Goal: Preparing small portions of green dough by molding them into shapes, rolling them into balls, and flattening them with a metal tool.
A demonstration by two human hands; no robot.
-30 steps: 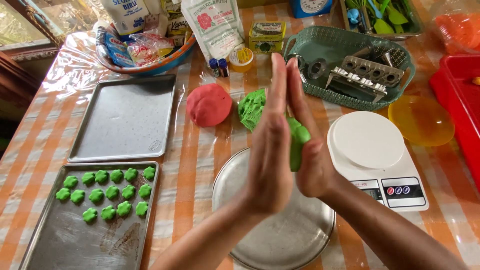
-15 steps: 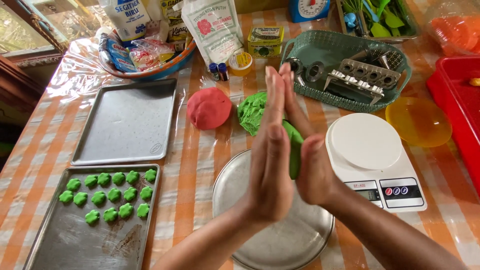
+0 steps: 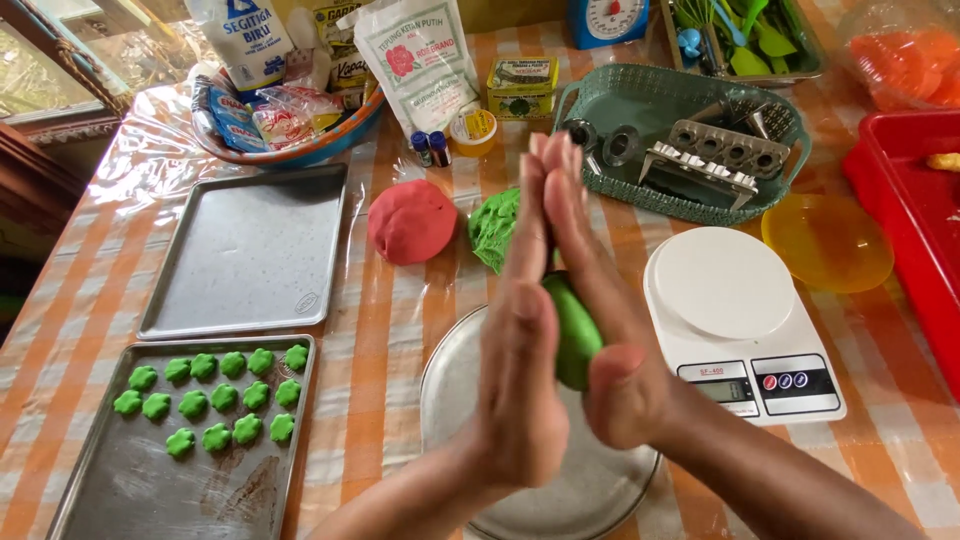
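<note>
**A:** Not much has moved since half a second back: your palms are still pressed flat together, the fingers have just tipped a bit to the left, and the green dough lump (image 3: 572, 330) sits a little lower between them.

**B:** So you're mid-roll?

**A:** Looks like it. Your left hand (image 3: 520, 385) and right hand (image 3: 610, 330) are both flat and closed on that lump, held over the round metal plate (image 3: 450, 400). I'd say the next bit calls for even pressure so the lump doesn't squeeze out the bottom.

**B:** What's around, left to right?

**A:** Near left, a tray (image 3: 150, 500) with little green flower shapes (image 3: 210, 398); behind it an empty tray (image 3: 250, 250). Far left, a blue-rimmed bowl (image 3: 300, 150) stuffed with packets, with a white bag with blue print (image 3: 245, 40) poking up. Then a white pouch with a red rose mark (image 3: 420, 65), a small yellow-green box (image 3: 522, 85), a red dough ball (image 3: 412, 220) and more green dough (image 3: 495, 228). Right of your hands, a white kitchen scale (image 3: 735, 320), a green basket (image 3: 640, 100) of metal parts, a yellow dish (image 3: 828, 242) and a red tub (image 3: 905, 190) at the edge of the checked surface (image 3: 380, 330).
</note>
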